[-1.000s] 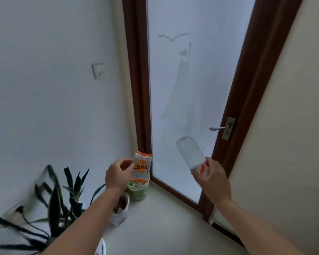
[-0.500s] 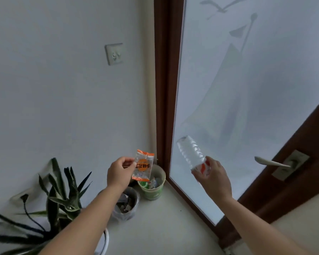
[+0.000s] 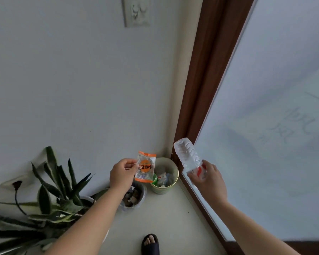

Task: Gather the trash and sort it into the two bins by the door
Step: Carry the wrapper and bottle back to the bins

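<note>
Head view: a small orange-and-clear snack wrapper [image 3: 145, 166] is pinched by its edge in the left hand [image 3: 122, 173], above a clear plastic-lined bin [image 3: 134, 196]. A crumpled clear plastic bottle [image 3: 189, 157] is gripped in the closed right hand [image 3: 208, 183], near a pale green round bin [image 3: 164, 174] in the corner beside the brown door frame [image 3: 203, 70].

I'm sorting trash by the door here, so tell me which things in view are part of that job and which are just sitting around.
Part of the job:
- orange snack wrapper in the left hand
- clear plastic bottle in the right hand
- green bin by the door frame
- clear-lined bin beside it

Just sitting around:
- potted plant
- wall switch
- glass door
</note>
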